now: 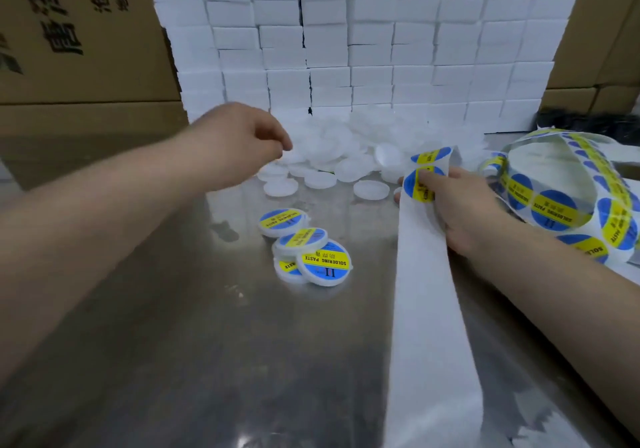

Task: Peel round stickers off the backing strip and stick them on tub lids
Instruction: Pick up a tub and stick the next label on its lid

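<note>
Right hand [460, 212]: gripped the white backing strip [426, 309], thumb pressed on a blue-and-yellow round sticker [410, 188] at the strip's upper end; the bare strip trailed toward the viewer across the steel tabletop [207, 343].
Left hand [242, 142]: fingers curled, tips at the edge of the heap of unlabelled white lids [346, 149]; whether it held one could not be told.
Labelled lids [306, 248]: four, overlapping, between the hands.
Looped sticker strip [561, 201]: just right of the right hand.
White boxes [346, 49]: stacked wall behind the heap.
</note>
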Action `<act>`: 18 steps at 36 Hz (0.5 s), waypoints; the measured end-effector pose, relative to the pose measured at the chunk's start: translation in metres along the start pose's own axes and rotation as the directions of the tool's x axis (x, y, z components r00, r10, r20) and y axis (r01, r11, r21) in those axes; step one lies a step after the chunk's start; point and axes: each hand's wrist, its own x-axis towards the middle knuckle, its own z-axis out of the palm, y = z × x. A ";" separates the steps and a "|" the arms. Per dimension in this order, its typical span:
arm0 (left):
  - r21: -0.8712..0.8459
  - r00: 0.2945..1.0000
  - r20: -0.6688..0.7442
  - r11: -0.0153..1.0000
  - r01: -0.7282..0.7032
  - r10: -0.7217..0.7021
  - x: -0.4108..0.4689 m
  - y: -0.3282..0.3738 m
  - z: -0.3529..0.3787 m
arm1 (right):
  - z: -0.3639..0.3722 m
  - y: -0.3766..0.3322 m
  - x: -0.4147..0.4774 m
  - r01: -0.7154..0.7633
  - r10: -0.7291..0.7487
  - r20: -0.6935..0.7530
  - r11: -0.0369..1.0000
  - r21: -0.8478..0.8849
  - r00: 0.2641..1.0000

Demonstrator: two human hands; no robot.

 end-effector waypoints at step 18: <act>-0.155 0.970 -0.064 0.962 0.223 -0.235 0.060 -0.050 0.068 | 0.007 -0.007 -0.021 -0.012 -0.010 0.224 0.995 0.097 0.974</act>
